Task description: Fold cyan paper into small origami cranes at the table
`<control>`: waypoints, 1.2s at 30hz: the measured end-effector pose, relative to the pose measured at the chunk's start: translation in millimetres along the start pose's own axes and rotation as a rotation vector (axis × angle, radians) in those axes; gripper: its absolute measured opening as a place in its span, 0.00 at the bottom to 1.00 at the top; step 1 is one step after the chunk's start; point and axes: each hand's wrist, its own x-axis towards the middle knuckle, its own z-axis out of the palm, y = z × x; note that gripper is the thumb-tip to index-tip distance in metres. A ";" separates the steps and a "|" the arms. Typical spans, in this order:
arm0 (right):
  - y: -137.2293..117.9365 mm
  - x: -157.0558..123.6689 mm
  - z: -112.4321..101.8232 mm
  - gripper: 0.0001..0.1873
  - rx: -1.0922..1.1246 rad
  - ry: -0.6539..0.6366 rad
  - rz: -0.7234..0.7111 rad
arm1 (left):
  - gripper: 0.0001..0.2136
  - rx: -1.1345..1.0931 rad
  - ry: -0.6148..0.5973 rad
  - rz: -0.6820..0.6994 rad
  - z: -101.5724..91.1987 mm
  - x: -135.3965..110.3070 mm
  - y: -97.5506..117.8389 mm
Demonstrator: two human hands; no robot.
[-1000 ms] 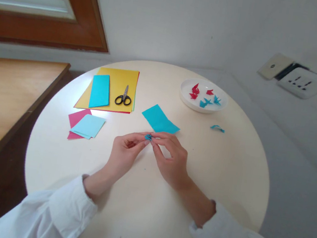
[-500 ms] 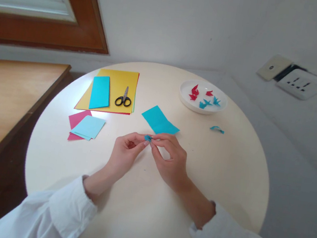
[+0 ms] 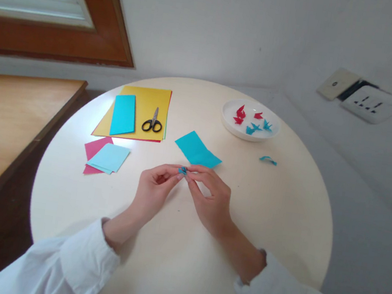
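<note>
Both my hands meet above the middle of a round cream table (image 3: 281, 218). My left hand (image 3: 154, 192) and my right hand (image 3: 210, 198) pinch a tiny folded piece of blue paper (image 3: 182, 170) between their fingertips. Just beyond them lies a blue paper rectangle (image 3: 197, 149). A white plate (image 3: 249, 131) at the far right holds several small folded red and blue paper shapes. One loose blue folded bit (image 3: 268, 160) lies beside the plate.
Black-handled scissors (image 3: 153, 121) and a blue sheet (image 3: 124, 114) rest on a yellow sheet (image 3: 151, 101) at the far left. Light-blue paper (image 3: 109, 156) lies over pink paper (image 3: 93, 145). A wooden desk (image 3: 10, 104) stands left; a wall socket (image 3: 374, 104) is right.
Nearly nothing has moved. My fingers have shifted slightly on the small blue paper piece, which stays pinched between both hands.
</note>
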 end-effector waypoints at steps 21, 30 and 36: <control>-2.2 1.8 -1.6 0.06 -0.074 0.000 -0.034 | 0.02 0.010 0.038 0.054 1.6 -2.7 -0.9; -0.8 1.1 -5.8 0.09 -0.124 -0.009 -0.100 | 0.04 0.005 0.072 0.038 4.6 -7.7 4.5; -3.2 1.6 -6.3 0.10 -0.137 0.001 -0.181 | 0.04 -0.015 0.079 0.001 3.3 -9.1 1.3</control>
